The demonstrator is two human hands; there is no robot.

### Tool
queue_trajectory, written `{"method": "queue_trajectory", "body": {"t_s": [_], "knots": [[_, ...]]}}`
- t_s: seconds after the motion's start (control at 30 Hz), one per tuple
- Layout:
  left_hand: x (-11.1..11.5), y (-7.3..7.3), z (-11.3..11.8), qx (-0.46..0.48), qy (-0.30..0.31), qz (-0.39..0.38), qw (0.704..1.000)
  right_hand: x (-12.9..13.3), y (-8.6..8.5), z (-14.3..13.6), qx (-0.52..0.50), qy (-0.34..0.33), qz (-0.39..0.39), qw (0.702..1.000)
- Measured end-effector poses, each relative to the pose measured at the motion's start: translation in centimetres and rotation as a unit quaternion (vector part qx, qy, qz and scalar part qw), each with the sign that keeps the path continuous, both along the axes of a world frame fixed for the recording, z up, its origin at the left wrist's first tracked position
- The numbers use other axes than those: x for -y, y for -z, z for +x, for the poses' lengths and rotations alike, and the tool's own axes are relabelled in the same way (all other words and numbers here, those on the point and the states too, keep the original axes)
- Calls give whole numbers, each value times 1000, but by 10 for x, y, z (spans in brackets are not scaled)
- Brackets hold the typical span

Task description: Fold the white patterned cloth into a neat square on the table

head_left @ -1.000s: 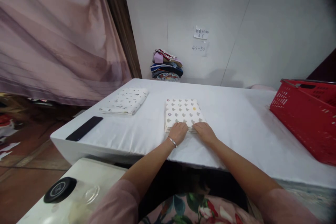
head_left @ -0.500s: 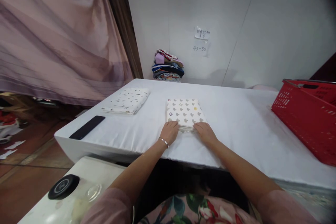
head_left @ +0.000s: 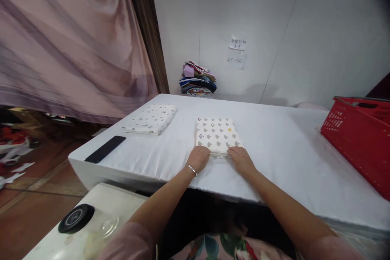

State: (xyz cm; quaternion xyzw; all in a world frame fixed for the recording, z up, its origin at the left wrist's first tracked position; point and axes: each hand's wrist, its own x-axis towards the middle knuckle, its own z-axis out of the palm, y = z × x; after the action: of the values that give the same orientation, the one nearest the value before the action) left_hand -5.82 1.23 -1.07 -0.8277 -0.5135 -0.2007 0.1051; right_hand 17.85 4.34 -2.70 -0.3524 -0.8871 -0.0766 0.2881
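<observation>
A folded white cloth (head_left: pixel 217 135) printed with grey mushroom-like shapes lies flat on the white-covered table in front of me. My left hand (head_left: pixel 199 157) grips its near left corner, fingers curled over the edge; a bracelet circles that wrist. At the near right corner, my right hand (head_left: pixel 241 158) holds the same edge between thumb and fingers. Several folded layers show along the edge between my hands. Farther left lies a second folded white cloth (head_left: pixel 151 118) with small dark prints, apart from both hands.
A dark phone-like slab (head_left: pixel 105 149) lies at the table's left edge. A red plastic basket (head_left: pixel 358 142) stands at the right. Folded fabrics (head_left: pixel 198 81) are stacked by the wall. At the lower left is a white surface (head_left: pixel 103 199) bearing a black round object (head_left: pixel 76 218).
The camera view has shifted slightly, so everything appears a little lower and farther right. Both hands stay at the near corners of the mushroom-print cloth, and its layered edge looks slightly flatter.
</observation>
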Motion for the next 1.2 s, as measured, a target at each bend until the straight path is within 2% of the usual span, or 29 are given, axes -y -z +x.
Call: {"method": "queue_trajectory", "body": {"t_s": [0.23, 0.37, 0.57, 0.7, 0.83, 0.93, 1.1, 1.2], "knots": [[6, -2, -1, 6, 9, -16, 1000, -1, 11, 2, -34, -2, 18, 999], [7, -7, 2, 57, -1, -22, 998, -3, 17, 4, -44, -11, 9, 999], [-22, -20, 10, 99, -42, -41, 993, -5, 20, 6, -59, -19, 8, 998], [-37, -6, 11, 67, -70, -56, 994, -1, 19, 7, -65, -19, -3, 998], [-34, 10, 11, 57, -88, -76, 992, 3, 6, 6, -61, 14, -58, 996], [-29, 12, 12, 56, -95, -83, 990, -4, -14, -4, -81, 30, -113, 990], [-28, 10, 12, 52, -98, -81, 990, -48, -51, -42, -102, 23, -122, 987], [-28, 10, 11, 53, -100, -88, 990, -80, -58, -62, -40, 57, -118, 991]]}}
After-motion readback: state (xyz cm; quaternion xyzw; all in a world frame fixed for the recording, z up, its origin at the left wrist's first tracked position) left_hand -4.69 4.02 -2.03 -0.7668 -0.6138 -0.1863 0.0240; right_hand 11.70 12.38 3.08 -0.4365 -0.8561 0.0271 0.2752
